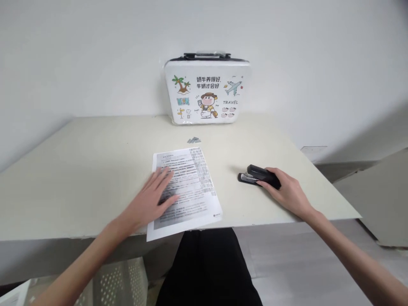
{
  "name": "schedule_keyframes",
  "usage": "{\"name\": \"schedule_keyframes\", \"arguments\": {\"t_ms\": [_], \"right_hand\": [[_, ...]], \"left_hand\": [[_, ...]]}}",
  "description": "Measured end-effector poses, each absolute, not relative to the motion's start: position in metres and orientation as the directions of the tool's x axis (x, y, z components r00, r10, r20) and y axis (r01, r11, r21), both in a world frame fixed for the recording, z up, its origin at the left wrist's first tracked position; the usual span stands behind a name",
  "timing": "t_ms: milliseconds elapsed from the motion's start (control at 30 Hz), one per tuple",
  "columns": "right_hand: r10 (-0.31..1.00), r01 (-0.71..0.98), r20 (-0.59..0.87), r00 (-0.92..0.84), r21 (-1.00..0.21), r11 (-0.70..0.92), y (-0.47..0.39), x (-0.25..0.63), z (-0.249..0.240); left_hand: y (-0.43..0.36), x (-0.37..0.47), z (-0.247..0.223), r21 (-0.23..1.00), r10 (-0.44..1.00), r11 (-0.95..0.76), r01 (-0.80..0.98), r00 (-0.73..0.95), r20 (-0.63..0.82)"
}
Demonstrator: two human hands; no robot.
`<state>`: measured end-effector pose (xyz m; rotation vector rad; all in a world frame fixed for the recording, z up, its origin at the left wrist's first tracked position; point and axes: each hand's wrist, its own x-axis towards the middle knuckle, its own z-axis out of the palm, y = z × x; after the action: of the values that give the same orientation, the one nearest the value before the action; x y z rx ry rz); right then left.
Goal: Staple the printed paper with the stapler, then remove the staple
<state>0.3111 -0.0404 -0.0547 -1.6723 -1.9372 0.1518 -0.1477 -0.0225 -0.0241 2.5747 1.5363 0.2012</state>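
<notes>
My left hand [156, 193] lies flat with its fingers apart on a printed sheet of paper [191, 204]. The sheet rests on the table near me, and its lower edge hangs a little over the table's front edge. Whether there is more than one sheet, I cannot tell. To the right, my right hand [288, 191] is wrapped round the back of a black stapler [259, 175], which sits on the table with its jaw pointing left. Past the paper's top edge lies a small pile of grey staple strips [194, 140].
A white case [207, 91] with cartoon prints and a black handle stands against the wall at the table's back. The pale table [95, 178] ends just in front of me. Below it on the left is a perforated plastic basket [117, 280].
</notes>
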Motion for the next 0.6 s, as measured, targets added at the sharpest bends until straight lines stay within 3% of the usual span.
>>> {"name": "schedule_keyframes", "arguments": {"t_ms": [267, 600], "right_hand": [[0.900, 0.852, 0.429, 0.084, -0.499, 0.158, -0.046, 0.315, -0.061], [0.812, 0.805, 0.497, 0.306, -0.590, 0.058, -0.041, 0.312, -0.056]], "left_hand": [[-0.060, -0.150, -0.020, 0.047, 0.779, -0.627, 0.778, 0.627, 0.022], [-0.026, -0.039, -0.020, 0.124, 0.711, -0.699, 0.705, 0.703, 0.011]]}}
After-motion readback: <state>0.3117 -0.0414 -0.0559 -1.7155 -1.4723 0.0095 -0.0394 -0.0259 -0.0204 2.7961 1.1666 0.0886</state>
